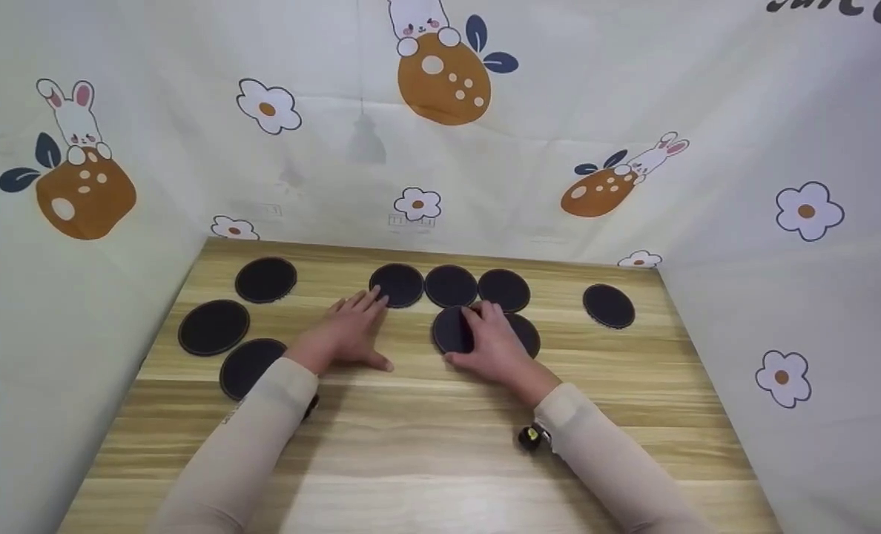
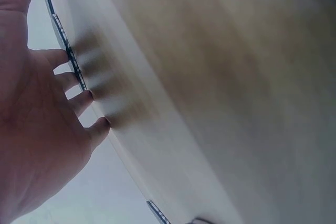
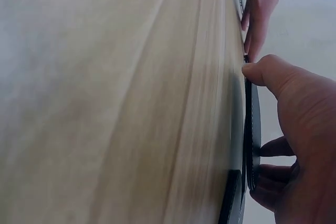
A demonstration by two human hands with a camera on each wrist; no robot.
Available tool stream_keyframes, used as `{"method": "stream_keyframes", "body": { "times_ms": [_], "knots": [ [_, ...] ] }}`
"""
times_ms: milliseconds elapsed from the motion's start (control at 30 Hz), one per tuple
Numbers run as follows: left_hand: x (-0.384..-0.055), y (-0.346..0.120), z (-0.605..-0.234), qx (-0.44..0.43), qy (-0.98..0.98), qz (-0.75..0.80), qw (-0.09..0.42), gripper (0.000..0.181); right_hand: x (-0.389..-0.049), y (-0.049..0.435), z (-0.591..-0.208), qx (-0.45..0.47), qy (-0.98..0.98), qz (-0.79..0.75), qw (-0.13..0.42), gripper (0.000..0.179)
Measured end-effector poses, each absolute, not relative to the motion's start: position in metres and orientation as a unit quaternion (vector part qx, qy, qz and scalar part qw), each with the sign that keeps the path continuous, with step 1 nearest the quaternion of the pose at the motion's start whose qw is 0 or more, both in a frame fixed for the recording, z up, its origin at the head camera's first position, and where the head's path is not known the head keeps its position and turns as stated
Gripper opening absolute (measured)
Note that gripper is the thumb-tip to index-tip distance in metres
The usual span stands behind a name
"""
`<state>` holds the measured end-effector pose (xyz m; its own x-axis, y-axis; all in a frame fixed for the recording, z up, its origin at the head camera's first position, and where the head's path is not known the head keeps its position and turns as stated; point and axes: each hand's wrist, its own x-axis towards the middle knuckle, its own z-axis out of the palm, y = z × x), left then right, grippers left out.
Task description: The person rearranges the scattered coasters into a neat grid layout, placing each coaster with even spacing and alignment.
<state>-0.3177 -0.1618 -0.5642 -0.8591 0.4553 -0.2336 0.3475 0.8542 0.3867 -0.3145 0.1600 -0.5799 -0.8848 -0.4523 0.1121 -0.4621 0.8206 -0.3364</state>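
My right hand point(image 1: 496, 345) pinches a round black coaster point(image 1: 446, 331) with stitched edging, thumb at the near edge and fingers at the far side. In the right wrist view that coaster point(image 3: 255, 135) stands tilted between thumb and fingers. Partly hidden under this hand is another coaster point(image 1: 527, 335). My left hand point(image 1: 344, 331) lies with fingers spread, fingertips on the near left edge of a coaster point(image 1: 400, 289) that begins a back row. Beside it in that row are a middle coaster point(image 1: 451, 285) and a right one point(image 1: 504, 289).
On the wooden table point(image 1: 411, 460), three more coasters lie at the left: a back one point(image 1: 265, 279), a middle one point(image 1: 214, 327) and a front one point(image 1: 248, 367) partly behind my left sleeve. A lone coaster point(image 1: 609, 305) is at the right. Printed cloth point(image 1: 322, 170) walls the table.
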Motion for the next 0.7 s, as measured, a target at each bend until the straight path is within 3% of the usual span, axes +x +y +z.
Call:
{"method": "stream_keyframes", "body": {
  "times_ms": [700],
  "knots": [
    [-0.319, -0.162, -0.568, 0.214, 0.95, 0.162, 0.16, 0.139, -0.31, 0.148, -0.581, 0.224, -0.956, 0.19, -0.003, 0.098]
  ]
}}
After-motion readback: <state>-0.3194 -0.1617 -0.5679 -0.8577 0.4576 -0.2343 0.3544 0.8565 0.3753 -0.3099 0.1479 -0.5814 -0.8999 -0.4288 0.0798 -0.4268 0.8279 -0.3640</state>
